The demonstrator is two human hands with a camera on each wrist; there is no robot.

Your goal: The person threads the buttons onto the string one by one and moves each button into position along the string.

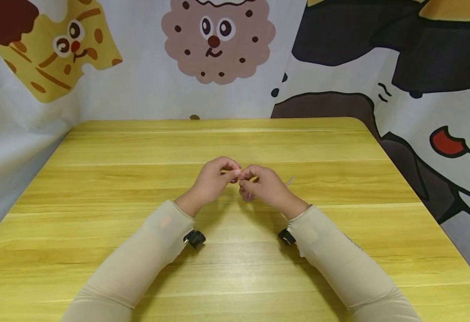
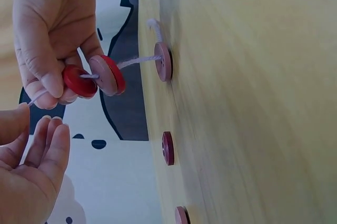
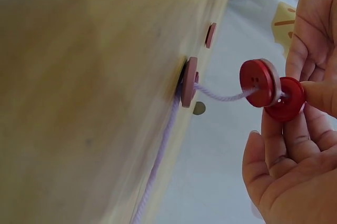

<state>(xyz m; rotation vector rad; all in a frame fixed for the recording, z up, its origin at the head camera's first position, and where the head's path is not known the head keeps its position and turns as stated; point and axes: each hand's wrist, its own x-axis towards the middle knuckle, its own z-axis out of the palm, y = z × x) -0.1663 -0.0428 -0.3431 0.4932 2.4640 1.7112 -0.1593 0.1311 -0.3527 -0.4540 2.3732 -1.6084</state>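
Observation:
My right hand [image 1: 269,185] holds a red button [image 3: 287,100] between thumb and fingers. A lilac yarn [image 3: 221,98] runs through it, then through a pair of buttons [image 3: 257,83] lying face to face, one red and one dusty pink. Farther along the yarn, another dusty pink button [image 2: 164,62] stands on edge at the tabletop, and the yarn's tail trails past it. My left hand [image 1: 212,179] pinches the yarn's other end, just beyond the red button, as the left wrist view shows. In the head view the fingertips meet and hide most of the red button.
On the wooden table [image 1: 227,277] lie a loose dark red button [image 2: 168,148] and a loose pink button [image 2: 181,215], on the left hand's side. A cartoon-printed cloth [image 1: 130,89] hangs behind the table's far edge. Both wrists carry small black devices [image 1: 195,239].

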